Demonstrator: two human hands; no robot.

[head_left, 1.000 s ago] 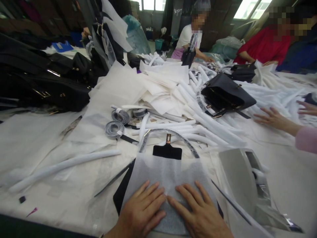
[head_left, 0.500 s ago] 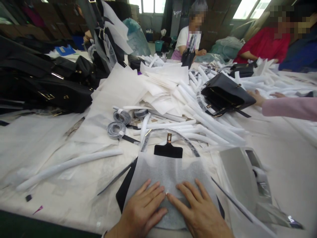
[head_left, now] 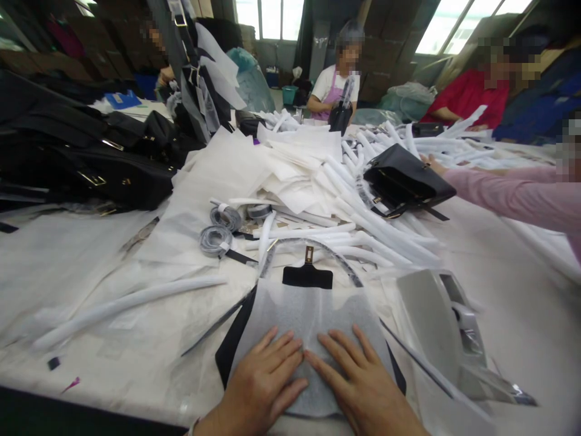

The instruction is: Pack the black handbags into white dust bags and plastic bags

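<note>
A black handbag (head_left: 231,345) lies flat at the table's front edge, its wrapped handle (head_left: 338,257) pointing away from me. A sheet of thin white tissue paper (head_left: 290,309) covers most of its body. Beyond the sheet's far edge the black closure tab (head_left: 307,277) with a gold clasp stays uncovered. My left hand (head_left: 267,381) rests palm down on the paper, fingers stretched out. Beside it my right hand (head_left: 358,381) presses flat on the same sheet with its fingers spread. The index fingertips of both hands nearly meet at the middle of the paper.
A grey tape dispenser (head_left: 440,327) stands at the right. Behind the bag are coiled straps (head_left: 215,240), stacked paper sheets (head_left: 245,163) and white padded rolls (head_left: 381,212). Black bags (head_left: 86,157) are piled left. A co-worker's pink sleeve (head_left: 503,188) reaches toward an open black bag (head_left: 403,181).
My hands stay flat on the paper with barely any shift. The camera view has tilted slightly. At the right, more of the pink-sleeved co-worker's arms shows, reaching farther in behind the open bag.
</note>
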